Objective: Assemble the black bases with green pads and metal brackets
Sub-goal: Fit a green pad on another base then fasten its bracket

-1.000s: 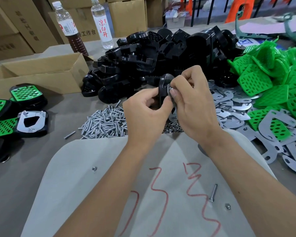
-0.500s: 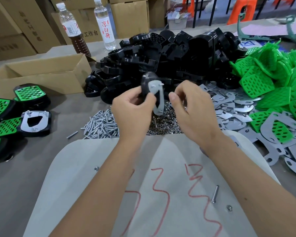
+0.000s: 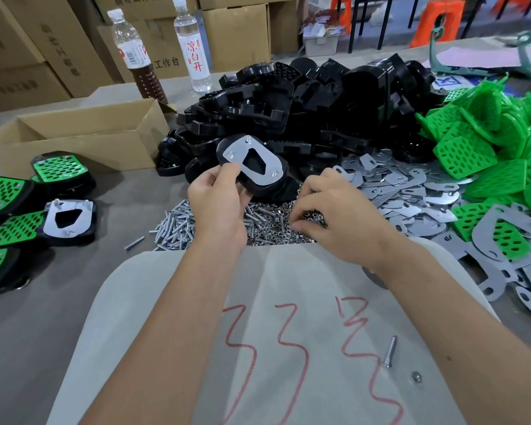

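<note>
Two hands at frame centre. Left hand point(image 3: 218, 207) grasps a black base point(image 3: 267, 182) with a metal bracket point(image 3: 252, 159) on top, raised above the screw pile point(image 3: 175, 225). Right hand point(image 3: 334, 216) has its fingers curled down into the nut pile point(image 3: 276, 222); whether they pinch anything cannot be told.

bases point(image 3: 304, 96) heaped behind screws point(image 3: 178, 225); pads point(image 3: 488, 139) right, box point(image 3: 83, 133) left.

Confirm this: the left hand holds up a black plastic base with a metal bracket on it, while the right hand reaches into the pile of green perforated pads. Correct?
Not quite. The right hand reaches into the pile of small silver nuts, not the green pads, as the head view shows. The left hand does hold up the black plastic base with the metal bracket on it.
</note>
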Motion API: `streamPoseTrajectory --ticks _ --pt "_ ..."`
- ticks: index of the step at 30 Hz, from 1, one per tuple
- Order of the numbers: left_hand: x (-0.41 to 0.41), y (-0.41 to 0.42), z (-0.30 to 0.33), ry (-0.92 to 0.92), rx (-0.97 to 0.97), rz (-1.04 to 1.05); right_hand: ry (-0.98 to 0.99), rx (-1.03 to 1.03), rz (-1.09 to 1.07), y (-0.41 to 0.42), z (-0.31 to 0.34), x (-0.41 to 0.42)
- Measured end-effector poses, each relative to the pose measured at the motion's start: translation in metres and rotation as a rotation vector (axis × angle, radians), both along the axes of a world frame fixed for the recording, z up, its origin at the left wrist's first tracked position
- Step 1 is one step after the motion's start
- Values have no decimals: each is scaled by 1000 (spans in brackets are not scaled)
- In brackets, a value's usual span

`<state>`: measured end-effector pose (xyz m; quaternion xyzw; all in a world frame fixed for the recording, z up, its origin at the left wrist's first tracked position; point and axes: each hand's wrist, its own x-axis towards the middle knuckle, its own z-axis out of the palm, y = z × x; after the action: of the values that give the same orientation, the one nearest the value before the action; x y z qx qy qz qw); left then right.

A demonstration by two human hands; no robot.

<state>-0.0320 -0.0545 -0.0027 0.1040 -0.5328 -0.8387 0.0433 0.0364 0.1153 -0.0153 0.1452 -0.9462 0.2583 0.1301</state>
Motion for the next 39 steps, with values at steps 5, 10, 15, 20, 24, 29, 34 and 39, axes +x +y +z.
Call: streamPoseTrajectory --ticks 5,10,15,20,24,29,34,39 --pt "2 1 2 -9 3 -23 -64 40 -5 0 3 0" --pt "3 1 3 -36 -44 -41 -95 64 3 1 5 1" --pt "6 1 5 -79 17 -137 -44 -536 -136 0 1 0" --pt "10 5 5 -73 26 -258 -34 -1187 -102 4 4 -1" --pt "14 9 4 -44 87 -326 -3 -1261 -67 4 3 0" --pt "16 12 3 -36 133 -354 -39 -1328 -54 5 2 -1" --pt "14 10 4 -90 181 -372 -45 -1378 -11 4 4 0" --pt "17 8 7 -122 189 -434 -2 -1323 -8 2 6 3"
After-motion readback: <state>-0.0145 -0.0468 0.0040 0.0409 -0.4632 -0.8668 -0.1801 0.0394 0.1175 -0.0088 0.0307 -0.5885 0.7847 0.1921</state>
